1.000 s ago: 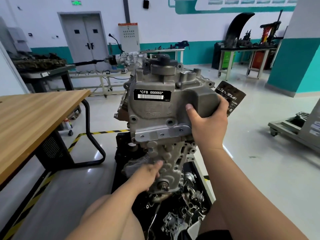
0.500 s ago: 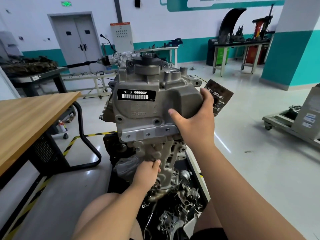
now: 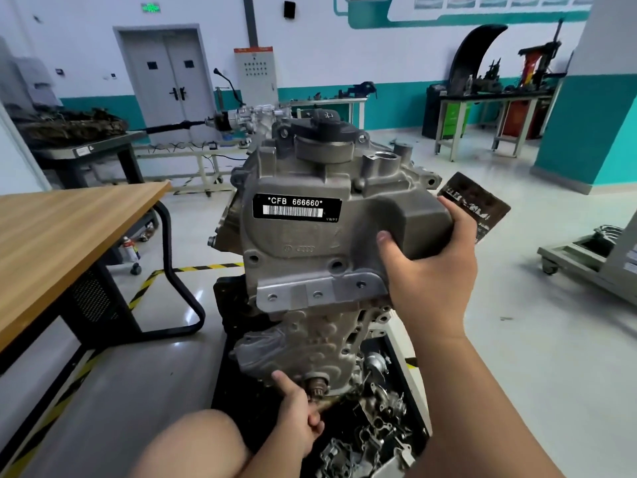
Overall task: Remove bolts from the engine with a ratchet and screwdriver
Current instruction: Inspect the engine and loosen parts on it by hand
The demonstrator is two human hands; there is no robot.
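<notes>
A grey cast engine [image 3: 310,257] stands upright in the middle of the view, with a black label reading CFB 666660 on its upper cover. My right hand [image 3: 431,270] grips the boxy right corner of that cover, thumb on the front face. My left hand [image 3: 300,415] is low at the bottom of the engine, thumb against the casting beside a small shaft stub [image 3: 315,386], fingers curled under the lower edge. No ratchet or screwdriver is visible.
A black tray [image 3: 406,401] under the engine holds several loose metal parts. A wooden-topped table [image 3: 62,232] with black legs stands at the left. Workbenches line the far wall, and a grey wheeled stand [image 3: 586,260] sits at the right.
My left hand slid down from the engine's lower front face to its bottom edge by the shaft stub. My right hand kept its grip on the cover corner.
</notes>
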